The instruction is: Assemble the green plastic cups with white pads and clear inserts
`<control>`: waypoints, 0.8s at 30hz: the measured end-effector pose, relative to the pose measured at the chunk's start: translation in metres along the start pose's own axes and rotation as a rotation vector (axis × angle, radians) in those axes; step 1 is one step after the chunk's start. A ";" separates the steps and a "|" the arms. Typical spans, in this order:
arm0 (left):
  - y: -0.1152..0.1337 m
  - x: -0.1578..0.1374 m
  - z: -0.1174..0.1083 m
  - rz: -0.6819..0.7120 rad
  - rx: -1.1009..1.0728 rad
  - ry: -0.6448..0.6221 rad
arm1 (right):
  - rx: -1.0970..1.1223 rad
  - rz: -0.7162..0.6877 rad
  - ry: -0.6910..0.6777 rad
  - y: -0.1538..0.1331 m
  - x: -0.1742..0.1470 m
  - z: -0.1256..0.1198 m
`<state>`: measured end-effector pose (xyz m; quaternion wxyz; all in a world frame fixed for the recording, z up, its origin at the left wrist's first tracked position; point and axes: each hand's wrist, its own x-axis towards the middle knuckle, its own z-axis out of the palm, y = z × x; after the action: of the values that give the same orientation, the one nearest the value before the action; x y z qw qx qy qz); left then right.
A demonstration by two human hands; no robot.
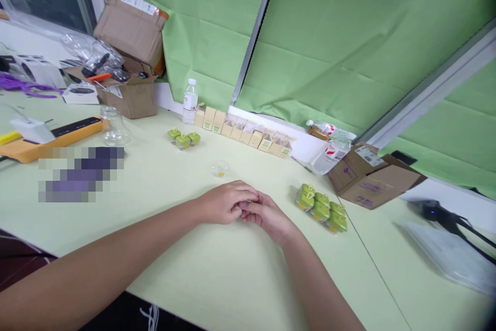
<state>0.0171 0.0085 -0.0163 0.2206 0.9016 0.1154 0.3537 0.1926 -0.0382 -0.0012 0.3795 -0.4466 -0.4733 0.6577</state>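
Observation:
My left hand (225, 203) and my right hand (269, 215) meet over the middle of the table, fingers curled and touching. Whatever they pinch between them is hidden by the fingers. Just beyond my left hand lies a small clear plastic piece (220, 169) with a yellow spot in it. To the right of my right hand stands a cluster of small clear containers with green lids (321, 210), each lid bearing a yellowish loop. A smaller group of similar green-lidded containers (183, 139) sits farther back on the left.
A row of small cream cartons (240, 131) lines the table's back edge beside an upright water bottle (189, 101). Plastic bottles (329, 155) and a cardboard box (372, 178) are at right. Leftward are a glass jar (113, 127), an orange power strip (73, 136) and a filled carton (134, 94).

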 end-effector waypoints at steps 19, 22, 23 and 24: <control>-0.003 -0.004 -0.014 -0.199 -0.068 -0.012 | -0.389 0.060 0.162 -0.004 -0.006 -0.002; -0.009 -0.006 -0.016 -0.281 -0.014 0.003 | -0.584 0.010 0.283 -0.004 -0.006 -0.009; -0.010 -0.007 -0.016 -0.311 0.003 0.003 | -0.675 -0.020 0.330 -0.004 -0.006 -0.011; -0.011 -0.007 -0.016 -0.339 0.017 0.003 | -0.769 -0.047 0.368 -0.004 -0.006 -0.013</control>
<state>0.0002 0.0207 -0.0158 0.2693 0.8705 0.2694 0.3116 0.2075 -0.0389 0.0015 0.2782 -0.6548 -0.6185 0.3336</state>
